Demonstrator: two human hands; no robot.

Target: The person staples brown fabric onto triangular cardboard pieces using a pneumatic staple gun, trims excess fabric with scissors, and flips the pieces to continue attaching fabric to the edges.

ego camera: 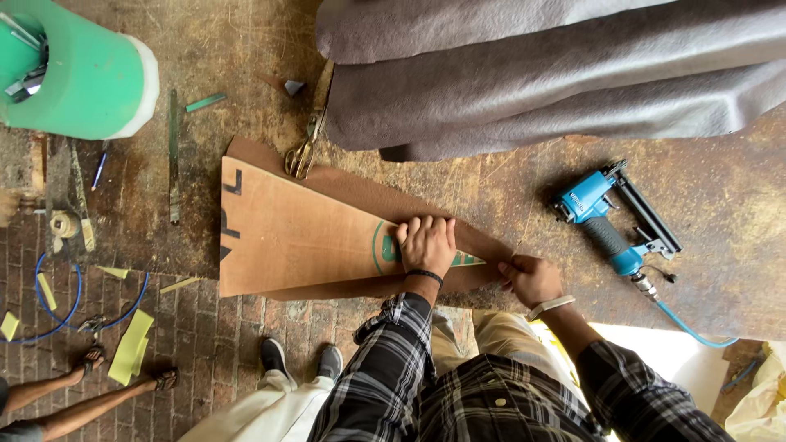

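A tapered light-brown plywood template [295, 237] lies flat on a darker brown sheet of material [368, 196] on the worn workbench [508, 188]. My left hand [426, 244] presses palm-down on the narrow end of the template, fingers apart. My right hand [530, 278] is closed at the tip of the template, at the edge of the brown sheet; whatever it grips is hidden by the fingers. Both arms wear plaid sleeves.
Scissors [304, 147] lie at the sheet's far corner. Grey fabric [557, 74] is piled at the back. A blue pneumatic stapler [614, 221] with hose rests on the right. A green foam roll [78, 69] stands far left. Another person's legs [82, 393] are on the brick floor.
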